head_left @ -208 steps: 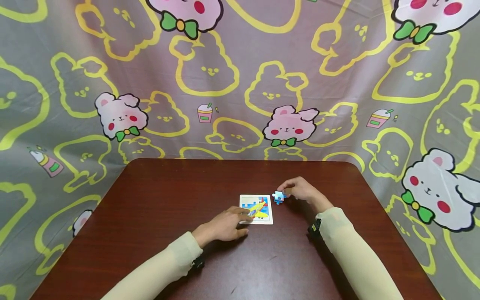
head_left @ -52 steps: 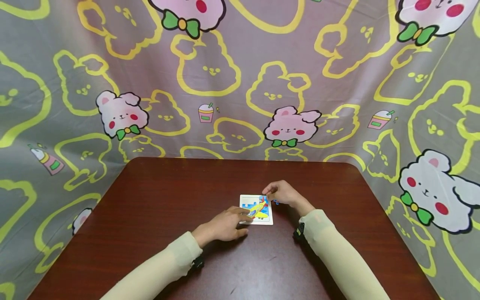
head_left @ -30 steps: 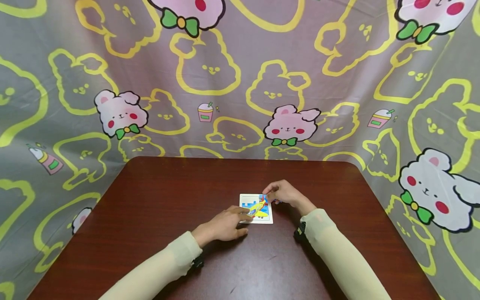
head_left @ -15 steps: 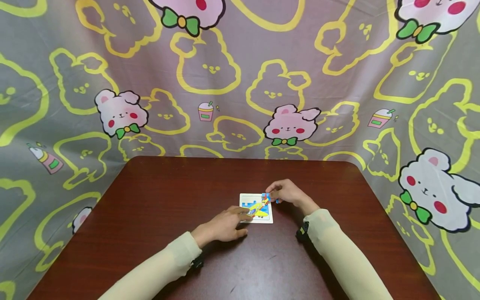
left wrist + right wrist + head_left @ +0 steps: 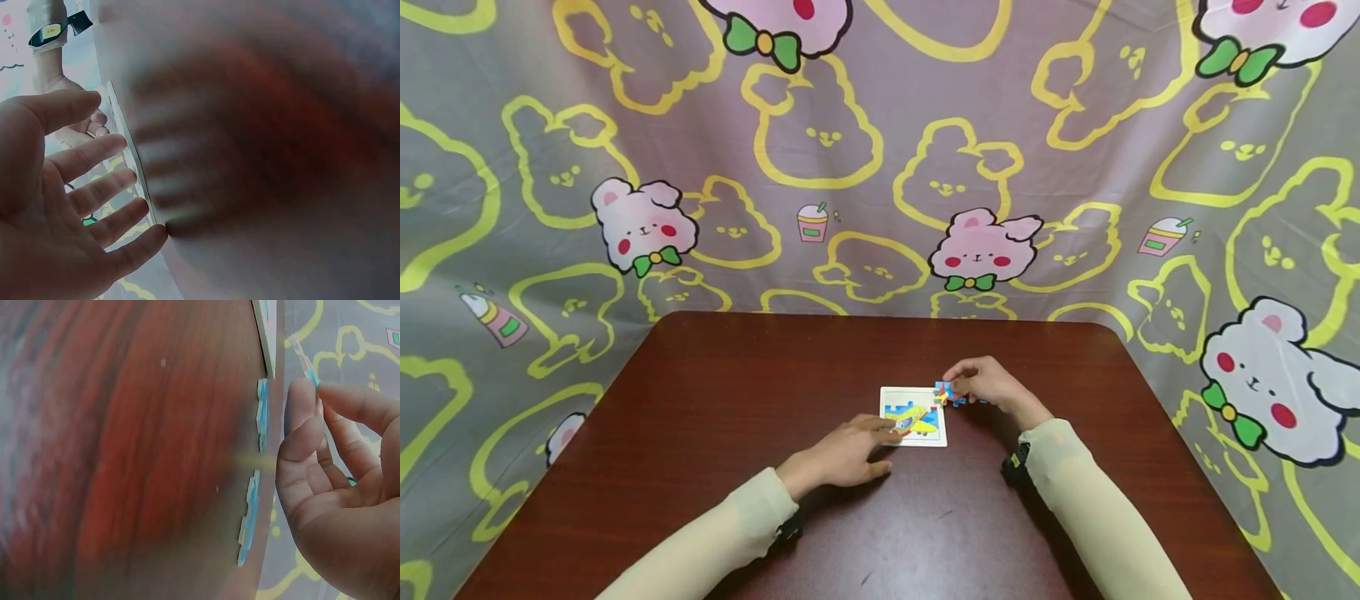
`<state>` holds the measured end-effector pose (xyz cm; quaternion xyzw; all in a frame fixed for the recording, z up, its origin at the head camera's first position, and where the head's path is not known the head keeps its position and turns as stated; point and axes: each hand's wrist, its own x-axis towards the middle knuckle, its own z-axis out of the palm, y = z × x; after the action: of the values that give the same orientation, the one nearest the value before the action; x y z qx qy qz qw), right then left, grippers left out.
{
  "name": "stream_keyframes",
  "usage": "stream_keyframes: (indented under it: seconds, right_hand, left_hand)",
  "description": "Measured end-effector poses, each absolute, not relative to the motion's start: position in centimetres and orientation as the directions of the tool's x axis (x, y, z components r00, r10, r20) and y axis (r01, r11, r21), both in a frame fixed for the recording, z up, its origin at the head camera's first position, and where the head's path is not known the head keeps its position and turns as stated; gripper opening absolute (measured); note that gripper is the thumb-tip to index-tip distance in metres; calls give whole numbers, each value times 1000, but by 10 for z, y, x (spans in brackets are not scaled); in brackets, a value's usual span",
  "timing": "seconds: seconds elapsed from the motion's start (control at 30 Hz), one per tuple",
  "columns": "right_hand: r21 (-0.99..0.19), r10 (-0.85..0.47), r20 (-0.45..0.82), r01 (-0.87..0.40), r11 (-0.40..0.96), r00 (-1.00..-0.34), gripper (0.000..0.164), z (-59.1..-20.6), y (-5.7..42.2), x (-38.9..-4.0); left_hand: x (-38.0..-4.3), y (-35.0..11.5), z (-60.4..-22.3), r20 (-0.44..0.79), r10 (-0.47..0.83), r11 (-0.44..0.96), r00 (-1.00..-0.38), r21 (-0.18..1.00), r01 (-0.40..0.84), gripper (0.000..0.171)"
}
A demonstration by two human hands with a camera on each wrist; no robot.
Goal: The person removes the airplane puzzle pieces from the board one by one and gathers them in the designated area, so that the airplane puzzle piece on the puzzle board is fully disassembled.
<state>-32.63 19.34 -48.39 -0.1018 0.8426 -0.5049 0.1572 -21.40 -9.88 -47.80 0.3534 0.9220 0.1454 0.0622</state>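
Note:
A small jigsaw puzzle in a white frame tray lies on the table, showing a yellow airplane on blue. My left hand rests its nearly straight fingers on the tray's left part; in the left wrist view the fingertips of that hand meet the tray edge. Between thumb and forefinger my right hand pinches a jigsaw piece with a red and yellow print, over the tray's upper right corner. In the right wrist view this piece is raised above the table, seen edge-on.
Two loose blue jigsaw pieces, a nearer one and a farther one, lie flat beside the tray under my right hand. The brown table reaches back to a patterned curtain. Each wrist wears a black strap.
The right hand came from the loose pieces to the tray's upper right corner, then lifted the red-tailed piece out and shifted right with it. The left hand has stayed nearly still.

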Motion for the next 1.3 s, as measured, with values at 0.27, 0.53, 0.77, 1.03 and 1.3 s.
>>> stream_keyframes:
  seconds: [0.27, 0.53, 0.77, 1.03, 1.3]
  right_hand:
    - [-892, -323, -160, -4, 453, -933, 18, -480, 205, -327]
    - [-886, -296, -169, 13, 463, -940, 18, -478, 220, -328]
    - [-880, -276, -160, 10, 476, -948, 20, -478, 232, -329]
    - [-877, -277, -157, 4, 481, -948, 22, -476, 248, -327]
    - [-880, -274, -152, 4, 474, -950, 26, -479, 261, -323]
  left_hand:
    - [-211, -100, -478, -3, 679, 700, -734, 302, 647, 44]
    - [-211, -100, -478, -22, 677, 707, -736, 297, 642, 47]
    - [-210, -100, -477, -30, 676, 710, -736, 293, 641, 47]
    - [-209, -99, -476, -30, 677, 709, -735, 294, 641, 47]
    - [-209, -100, -476, -28, 678, 707, -734, 296, 642, 47]
